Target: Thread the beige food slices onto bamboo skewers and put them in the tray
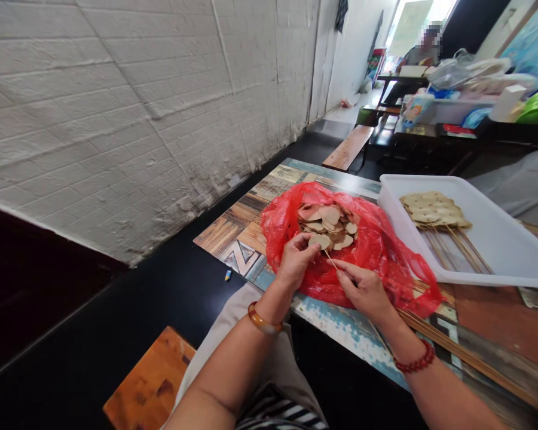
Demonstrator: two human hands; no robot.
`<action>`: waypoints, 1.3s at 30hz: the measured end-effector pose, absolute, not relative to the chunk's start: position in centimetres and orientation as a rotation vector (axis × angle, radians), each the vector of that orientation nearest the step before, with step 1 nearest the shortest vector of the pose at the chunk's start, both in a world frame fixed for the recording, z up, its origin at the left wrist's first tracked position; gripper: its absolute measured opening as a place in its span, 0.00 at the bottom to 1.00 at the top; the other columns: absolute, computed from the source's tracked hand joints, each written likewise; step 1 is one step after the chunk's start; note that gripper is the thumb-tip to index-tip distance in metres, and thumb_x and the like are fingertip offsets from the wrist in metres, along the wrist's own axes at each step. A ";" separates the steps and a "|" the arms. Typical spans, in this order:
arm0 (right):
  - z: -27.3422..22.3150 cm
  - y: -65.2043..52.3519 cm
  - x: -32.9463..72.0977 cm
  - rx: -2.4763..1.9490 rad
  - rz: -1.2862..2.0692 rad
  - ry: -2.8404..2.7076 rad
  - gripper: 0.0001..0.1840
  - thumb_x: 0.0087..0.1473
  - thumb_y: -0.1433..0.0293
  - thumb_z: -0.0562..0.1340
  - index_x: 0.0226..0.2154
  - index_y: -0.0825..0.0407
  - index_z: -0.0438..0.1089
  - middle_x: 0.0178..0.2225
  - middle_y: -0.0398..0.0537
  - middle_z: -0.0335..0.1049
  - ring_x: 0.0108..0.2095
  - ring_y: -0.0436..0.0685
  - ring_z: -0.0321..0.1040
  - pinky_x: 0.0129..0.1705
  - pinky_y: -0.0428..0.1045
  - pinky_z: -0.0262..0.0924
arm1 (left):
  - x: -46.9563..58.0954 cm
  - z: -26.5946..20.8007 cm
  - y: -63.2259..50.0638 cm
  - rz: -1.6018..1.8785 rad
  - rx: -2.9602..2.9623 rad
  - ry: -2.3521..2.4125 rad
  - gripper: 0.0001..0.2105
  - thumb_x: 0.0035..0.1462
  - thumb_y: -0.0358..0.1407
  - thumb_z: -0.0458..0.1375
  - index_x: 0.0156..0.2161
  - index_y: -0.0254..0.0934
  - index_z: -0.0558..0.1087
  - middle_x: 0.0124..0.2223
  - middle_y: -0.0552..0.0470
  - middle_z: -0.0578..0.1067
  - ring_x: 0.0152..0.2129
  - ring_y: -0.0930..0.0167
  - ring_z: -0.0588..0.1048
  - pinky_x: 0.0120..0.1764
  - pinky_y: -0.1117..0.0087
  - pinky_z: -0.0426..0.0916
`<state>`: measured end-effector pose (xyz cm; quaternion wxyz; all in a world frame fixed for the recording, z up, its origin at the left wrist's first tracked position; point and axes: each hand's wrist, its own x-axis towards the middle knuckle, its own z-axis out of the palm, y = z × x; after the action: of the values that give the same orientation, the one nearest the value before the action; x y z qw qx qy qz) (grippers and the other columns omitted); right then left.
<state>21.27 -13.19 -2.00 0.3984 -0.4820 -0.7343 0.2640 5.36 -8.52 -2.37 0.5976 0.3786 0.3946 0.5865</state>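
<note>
Between the fingers of my left hand (298,257) is a thin, round, beige slice (320,241) of food. My right hand (362,286) pinches a thin wooden skewer (331,260), whose far end meets the slice at its lower edge; whether it goes through I cannot tell. Both hands are over the near side of an open red plastic bag (280,218). Inside the bag lies a heap of similar slices (329,220). To the right, a white plastic tray (515,251) holds a stack of skewered slices (434,209), their sticks pointing toward me.
Loose skewers (475,355) lie on the patterned table (233,230) by my right forearm. A wooden stool (150,382) stands at lower left, beside a white brick-pattern wall (161,89). Further back are a bench (348,148), a cluttered table and a seated person (424,54).
</note>
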 end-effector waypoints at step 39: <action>-2.8 -12.7 21.4 -1.210 0.605 -1.822 0.16 0.56 0.71 0.55 0.44 0.49 0.75 0.41 0.48 0.78 0.41 0.58 0.76 0.45 0.54 0.70 | 5.7 -1.9 -8.9 1.259 1.133 0.953 0.08 0.43 0.34 0.64 0.30 0.35 0.71 0.25 0.57 0.69 0.22 0.77 0.64 0.28 0.76 0.58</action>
<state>21.43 -12.70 -2.77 0.4225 -0.4834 -0.7277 0.2416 5.72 -8.87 -1.91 0.5638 0.4815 0.4049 0.5351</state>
